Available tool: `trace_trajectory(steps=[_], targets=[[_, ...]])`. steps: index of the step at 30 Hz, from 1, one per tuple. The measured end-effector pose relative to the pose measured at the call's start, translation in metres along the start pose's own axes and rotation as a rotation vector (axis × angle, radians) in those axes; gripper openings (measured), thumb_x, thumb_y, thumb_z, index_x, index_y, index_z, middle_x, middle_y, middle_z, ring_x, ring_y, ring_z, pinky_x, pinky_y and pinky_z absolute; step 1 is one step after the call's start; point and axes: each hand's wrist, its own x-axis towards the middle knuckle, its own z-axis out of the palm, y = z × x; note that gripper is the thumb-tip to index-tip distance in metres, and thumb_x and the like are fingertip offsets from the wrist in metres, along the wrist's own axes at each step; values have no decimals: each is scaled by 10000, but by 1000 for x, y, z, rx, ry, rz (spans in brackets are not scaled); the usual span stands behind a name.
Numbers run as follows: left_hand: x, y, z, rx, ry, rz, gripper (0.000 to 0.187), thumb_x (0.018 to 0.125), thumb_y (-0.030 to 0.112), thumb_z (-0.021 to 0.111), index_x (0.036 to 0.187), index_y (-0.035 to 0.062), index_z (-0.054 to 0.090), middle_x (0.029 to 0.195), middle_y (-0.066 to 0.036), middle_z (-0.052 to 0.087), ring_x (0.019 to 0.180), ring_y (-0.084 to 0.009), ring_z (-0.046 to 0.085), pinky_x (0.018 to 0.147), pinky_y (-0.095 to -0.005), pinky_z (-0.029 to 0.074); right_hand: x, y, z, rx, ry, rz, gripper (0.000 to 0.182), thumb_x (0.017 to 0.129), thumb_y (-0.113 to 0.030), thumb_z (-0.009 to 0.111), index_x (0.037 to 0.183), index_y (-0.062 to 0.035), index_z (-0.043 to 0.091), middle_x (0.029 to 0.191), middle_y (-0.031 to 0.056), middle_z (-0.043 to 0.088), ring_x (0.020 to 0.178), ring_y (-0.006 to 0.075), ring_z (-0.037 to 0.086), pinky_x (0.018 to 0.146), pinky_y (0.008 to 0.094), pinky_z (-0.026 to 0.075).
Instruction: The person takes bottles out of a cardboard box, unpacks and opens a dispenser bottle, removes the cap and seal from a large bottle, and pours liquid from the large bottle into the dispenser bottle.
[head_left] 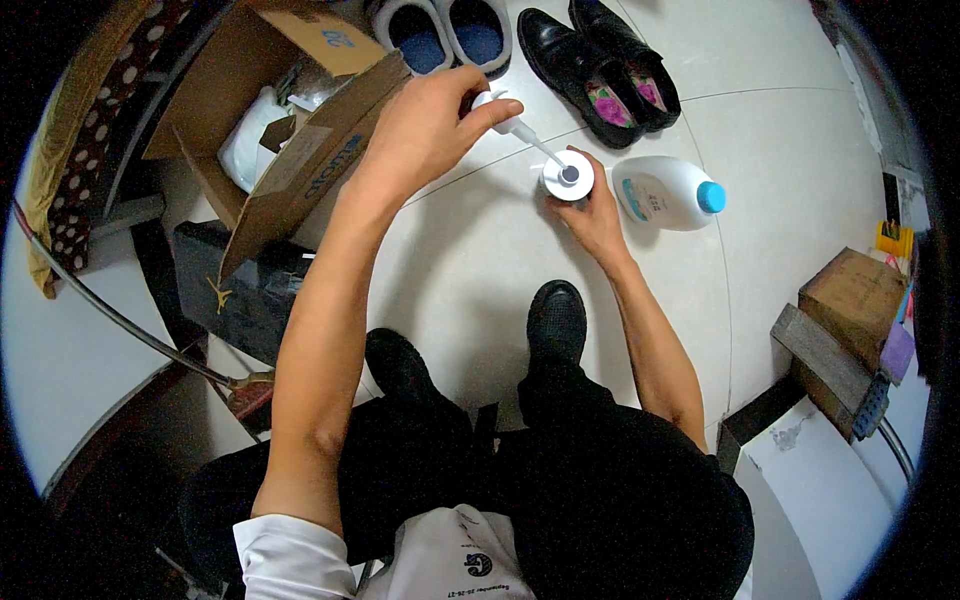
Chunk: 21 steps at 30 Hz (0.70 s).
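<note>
My left hand (435, 125) is closed on a white pump dispenser head (510, 122), its thin tube slanting down to the right. The tube's lower end overlaps the dark round opening of a white bottle (566, 178). Around that bottle's side my right hand (594, 213) is wrapped, holding it mouth up. Just right of my right hand, a larger white jug (668, 193) with a blue cap and a printed label is on the tiled floor (790, 150).
Behind my left arm stands an open cardboard box (300, 170) with a white bag (250, 145) inside. Grey slippers (450, 35) and black shoes (590, 70) are at the far side. A brown box (850, 295) stands at the right. My feet are below my hands.
</note>
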Motion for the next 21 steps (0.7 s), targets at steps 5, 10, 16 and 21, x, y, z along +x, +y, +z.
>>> trace_trajectory(steps=[5, 10, 16, 21], targets=[[-1, 8, -1, -9, -46, -26, 418, 979, 407, 764, 1005, -7, 708, 784, -162, 698, 673, -251, 645, 650, -396, 508, -8, 11, 2, -52, 39, -2, 931, 815, -93, 833, 1606, -39, 346, 1558, 231, 495, 1443, 377, 507, 1225, 471, 414], [-1, 10, -2, -103, -71, -25, 388, 994, 365, 757, 1042, -15, 692, 810, -125, 710, 688, -193, 626, 650, -363, 509, -51, -4, -27, -221, 151, -76, 631, 937, -75, 704, 1520, -8, 473, 1470, 236, 564, 1356, 372, 577, 1141, 457, 477], [-1, -4, 9, -248, -149, -110, 376, 1014, 355, 733, 1099, -9, 685, 850, -80, 735, 685, -141, 612, 642, -333, 508, -91, -17, -53, -104, 351, 22, 271, 1007, -32, 631, 1272, 1, 673, 1195, 167, 724, 1088, 250, 724, 902, 355, 588], [-2, -5, 14, -230, -156, -86, 361, 1025, 344, 717, 1110, -5, 683, 845, -75, 728, 686, -136, 614, 642, -326, 509, -89, -25, -45, -84, 333, 52, 255, 1010, -43, 650, 1262, -21, 687, 1168, 146, 736, 1069, 232, 726, 870, 346, 590]])
